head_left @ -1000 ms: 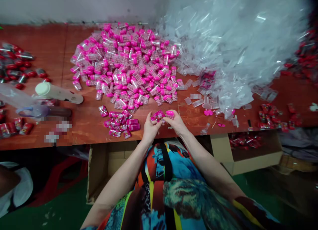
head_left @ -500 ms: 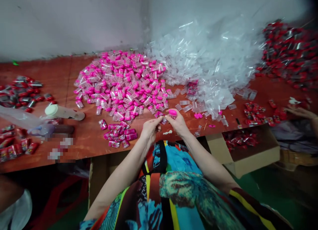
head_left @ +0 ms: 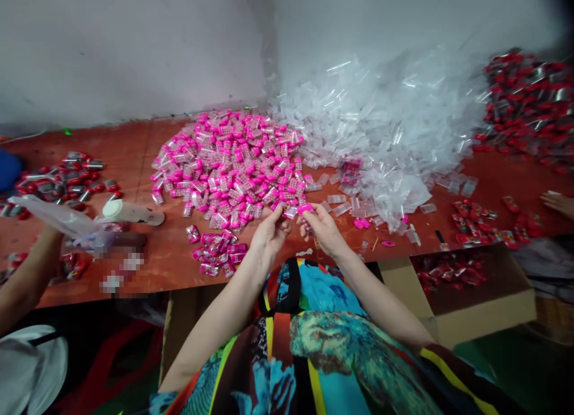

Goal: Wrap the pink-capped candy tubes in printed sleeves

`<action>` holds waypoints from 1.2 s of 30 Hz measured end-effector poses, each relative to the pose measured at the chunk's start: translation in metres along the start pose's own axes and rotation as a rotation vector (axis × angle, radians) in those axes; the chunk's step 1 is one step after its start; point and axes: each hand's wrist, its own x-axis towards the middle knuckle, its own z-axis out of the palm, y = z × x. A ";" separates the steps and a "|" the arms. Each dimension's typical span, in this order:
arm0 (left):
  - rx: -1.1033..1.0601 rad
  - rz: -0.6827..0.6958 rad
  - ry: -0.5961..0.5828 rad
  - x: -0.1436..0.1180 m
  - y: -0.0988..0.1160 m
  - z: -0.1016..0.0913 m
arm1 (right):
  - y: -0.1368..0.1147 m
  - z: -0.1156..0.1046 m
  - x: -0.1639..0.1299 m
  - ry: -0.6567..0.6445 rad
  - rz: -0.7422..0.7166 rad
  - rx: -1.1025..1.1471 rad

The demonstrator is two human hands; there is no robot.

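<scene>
Gripping a pink cap [head_left: 305, 208] in closed fingers, the right hand [head_left: 325, 229] has moved it toward nine o'clock, beside the packet [head_left: 290, 212] pinched in the left hand [head_left: 270, 234]; both pieces now share one working spot above the desk [head_left: 173, 256].

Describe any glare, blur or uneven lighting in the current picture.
In the head view: bright glints on the clear plastic pile; the red pile at right looks soft; a pixelated patch covers part of the table; the upper-right corner darkens.
</scene>
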 end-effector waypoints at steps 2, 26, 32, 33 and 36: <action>-0.011 -0.018 0.017 0.003 0.000 0.003 | 0.002 0.000 0.004 0.017 -0.014 -0.014; 0.232 -0.071 -0.272 0.016 -0.009 0.011 | 0.007 -0.012 0.011 0.022 -0.150 -0.475; 0.253 -0.033 -0.325 0.014 -0.002 0.013 | 0.010 -0.013 0.007 -0.165 0.091 -0.085; 0.264 -0.036 -0.328 0.014 -0.001 0.013 | 0.010 -0.013 0.007 -0.190 0.132 -0.041; 0.292 -0.054 -0.333 0.016 -0.001 0.011 | 0.009 -0.014 0.013 -0.203 0.142 -0.034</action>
